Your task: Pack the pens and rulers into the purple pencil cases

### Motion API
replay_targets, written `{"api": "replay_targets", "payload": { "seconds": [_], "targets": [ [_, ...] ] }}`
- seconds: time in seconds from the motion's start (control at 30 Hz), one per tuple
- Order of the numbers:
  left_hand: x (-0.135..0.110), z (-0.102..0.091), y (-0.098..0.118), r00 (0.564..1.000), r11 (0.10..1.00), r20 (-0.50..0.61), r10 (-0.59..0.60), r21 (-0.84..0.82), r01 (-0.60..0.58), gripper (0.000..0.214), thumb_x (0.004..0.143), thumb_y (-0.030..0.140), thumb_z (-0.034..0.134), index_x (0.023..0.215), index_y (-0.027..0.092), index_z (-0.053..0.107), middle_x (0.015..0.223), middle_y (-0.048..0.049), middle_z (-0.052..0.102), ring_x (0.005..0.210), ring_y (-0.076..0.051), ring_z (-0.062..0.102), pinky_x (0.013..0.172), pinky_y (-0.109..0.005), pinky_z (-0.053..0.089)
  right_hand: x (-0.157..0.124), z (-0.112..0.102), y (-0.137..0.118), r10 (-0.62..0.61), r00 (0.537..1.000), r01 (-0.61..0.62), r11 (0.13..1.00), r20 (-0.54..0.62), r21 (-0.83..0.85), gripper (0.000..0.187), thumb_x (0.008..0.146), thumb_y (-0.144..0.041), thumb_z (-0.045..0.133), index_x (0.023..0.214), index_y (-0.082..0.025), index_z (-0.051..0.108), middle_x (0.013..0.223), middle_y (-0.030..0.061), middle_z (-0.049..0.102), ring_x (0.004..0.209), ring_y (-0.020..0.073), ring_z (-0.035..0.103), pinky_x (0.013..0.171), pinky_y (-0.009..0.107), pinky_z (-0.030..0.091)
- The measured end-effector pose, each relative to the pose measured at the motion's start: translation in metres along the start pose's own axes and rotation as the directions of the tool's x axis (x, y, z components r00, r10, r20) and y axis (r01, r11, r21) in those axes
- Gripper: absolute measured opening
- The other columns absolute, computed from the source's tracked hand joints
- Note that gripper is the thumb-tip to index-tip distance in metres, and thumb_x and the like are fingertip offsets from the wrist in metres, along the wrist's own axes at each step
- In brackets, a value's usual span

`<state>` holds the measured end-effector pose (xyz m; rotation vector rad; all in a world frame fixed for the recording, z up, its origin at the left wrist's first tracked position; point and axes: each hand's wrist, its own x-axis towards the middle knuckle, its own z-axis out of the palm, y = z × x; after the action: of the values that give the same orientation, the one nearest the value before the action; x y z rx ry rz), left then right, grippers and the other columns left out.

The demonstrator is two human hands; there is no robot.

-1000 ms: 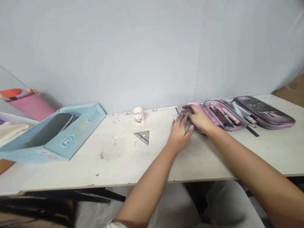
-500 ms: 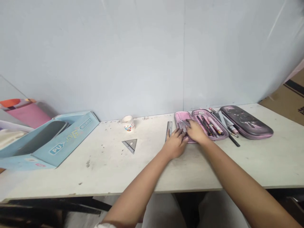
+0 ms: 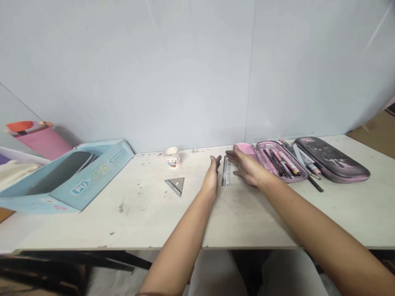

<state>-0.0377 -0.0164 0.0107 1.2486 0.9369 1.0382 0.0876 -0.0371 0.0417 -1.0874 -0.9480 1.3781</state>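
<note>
Fingers on the person's right hand [image 3: 248, 167] are spread a bit, with the thumb held apart from the rest, and they pinch nothing that shows. The left hand [image 3: 211, 177] stands on its side, its fingers pointing away from the person; it is hard to tell whether they are all pressed together, but it holds nothing that shows. Between the two hands, a long, straight, flat ruler with a dark strip and a clear strip [image 3: 224, 176] lies on the white, smudged table [image 3: 148, 222]. It may be one ruler or two side by side. The right fingertips are by its far end, and whether they touch it cannot be told. Just behind the right hand is an unzipped pink pencil case [image 3: 245, 149], with pens and markers [image 3: 282, 162] in its right half. Past that lie a flat, see-through drawing tool [image 3: 298, 155], a thin black stick [image 3: 315, 183] and a closed black pencil case with a pink edge [image 3: 335, 160]. Left of the hands lies a small grey triangle ruler [image 3: 180, 187] with a round hole, and behind it stands a white cup with bright pictures [image 3: 173, 159]. Farther left, a light blue box [image 3: 95, 174] holds something dark and rounded [image 3: 66, 170].
</note>
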Motion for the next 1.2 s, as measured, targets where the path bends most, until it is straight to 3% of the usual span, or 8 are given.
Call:
{"api": "replay_targets", "payload": {
  "seconds": [0.07, 0.2, 0.47, 0.6, 0.7, 0.8, 0.93, 1.2],
  "targets": [
    [-0.002, 0.002, 0.003, 0.995, 0.994, 0.016, -0.095, -0.050, 0.096, 0.071, 0.083, 0.066, 0.018, 0.132, 0.021, 0.043, 0.145, -0.0048, 0.032, 0.135, -0.020, 0.025, 0.110, -0.034, 0.022, 0.010, 0.007, 0.000, 0.048, 0.998, -0.049, 0.997, -0.030, -0.058, 0.048, 0.079, -0.060, 0.042, 0.108, -0.025, 0.057, 0.142, 0.0056, 0.037, 0.133, 0.0244, 0.024, 0.103, 0.060, 0.014],
    [-0.002, -0.001, 0.009, 0.975, 0.967, -0.024, -0.222, -0.135, 0.217, 0.073, 0.082, 0.066, 0.022, 0.133, 0.016, 0.039, 0.146, -0.0098, 0.029, 0.135, -0.022, 0.026, 0.106, -0.032, 0.031, 0.024, 0.010, 0.007, 0.103, 0.988, -0.120, 0.982, -0.118, -0.144, 0.053, 0.078, -0.062, 0.041, 0.113, -0.024, 0.054, 0.141, 0.0073, 0.037, 0.131, 0.0246, 0.029, 0.094, 0.050, 0.038],
    [-0.002, -0.003, 0.011, 0.965, 0.941, 0.002, -0.264, -0.218, 0.258, 0.069, 0.082, 0.064, 0.028, 0.119, 0.012, 0.053, 0.134, -0.0133, 0.046, 0.128, -0.025, 0.037, 0.093, -0.034, 0.044, 0.020, 0.011, 0.034, -0.221, 0.974, 0.126, 0.733, -0.058, -0.669, 0.031, 0.072, -0.021, 0.059, 0.102, -0.013, 0.060, 0.109, 0.0135, 0.061, 0.106, 0.0226, 0.054, 0.095, 0.036, 0.039],
    [-0.007, 0.004, 0.007, 0.993, 0.976, 0.109, -0.052, -0.204, 0.073, 0.063, 0.085, 0.058, 0.028, 0.123, 0.012, 0.050, 0.134, -0.0127, 0.047, 0.124, -0.025, 0.041, 0.096, -0.037, 0.041, 0.010, 0.004, 0.033, -0.388, 0.921, 0.236, 0.649, -0.047, -0.723, 0.042, 0.074, -0.010, 0.048, 0.115, -0.011, 0.054, 0.125, 0.0155, 0.049, 0.119, 0.0216, 0.043, 0.104, 0.037, 0.029],
    [-0.012, 0.011, -0.002, 0.945, 0.973, 0.249, 0.212, 0.032, -0.227, 0.059, 0.087, 0.055, 0.030, 0.129, 0.016, 0.045, 0.139, -0.0107, 0.040, 0.128, -0.024, 0.037, 0.104, -0.040, 0.032, 0.004, -0.015, 0.029, -0.595, 0.802, 0.336, 0.525, -0.055, -0.782, 0.045, 0.074, -0.009, 0.043, 0.117, -0.015, 0.053, 0.126, 0.0134, 0.046, 0.120, 0.0208, 0.043, 0.105, 0.037, 0.029],
    [-0.020, 0.024, -0.012, 0.848, 0.733, 0.415, 0.329, 0.455, -0.506, 0.060, 0.085, 0.053, 0.038, 0.133, 0.017, 0.041, 0.143, -0.0120, 0.033, 0.133, -0.024, 0.026, 0.110, -0.043, 0.019, 0.003, -0.042, 0.030, -0.654, 0.741, 0.245, 0.474, -0.152, -0.846, 0.043, 0.073, -0.009, 0.042, 0.114, -0.012, 0.056, 0.121, 0.0143, 0.048, 0.117, 0.0216, 0.045, 0.103, 0.035, 0.033],
    [-0.029, 0.040, -0.019, 0.833, 0.393, 0.511, 0.213, 0.735, -0.552, 0.057, 0.089, 0.049, 0.031, 0.134, 0.016, 0.039, 0.145, -0.0153, 0.028, 0.136, -0.028, 0.018, 0.109, -0.051, 0.016, 0.007, -0.074, 0.038, -0.599, 0.761, 0.107, 0.495, -0.249, -0.862, 0.043, 0.071, -0.007, 0.042, 0.111, -0.008, 0.057, 0.113, 0.0169, 0.054, 0.108, 0.0225, 0.053, 0.098, 0.035, 0.038],
    [-0.030, 0.042, -0.018, 0.818, 0.245, 0.548, 0.177, 0.780, -0.576, 0.053, 0.088, 0.048, 0.034, 0.134, 0.021, 0.040, 0.145, -0.0113, 0.029, 0.136, -0.027, 0.019, 0.108, -0.052, 0.018, 0.008, -0.084, 0.045, -0.594, 0.783, 0.115, 0.429, -0.184, -0.896, 0.037, 0.076, -0.010, 0.043, 0.109, -0.010, 0.059, 0.107, 0.0157, 0.059, 0.105, 0.0221, 0.054, 0.096, 0.035, 0.038]
  ]
}}
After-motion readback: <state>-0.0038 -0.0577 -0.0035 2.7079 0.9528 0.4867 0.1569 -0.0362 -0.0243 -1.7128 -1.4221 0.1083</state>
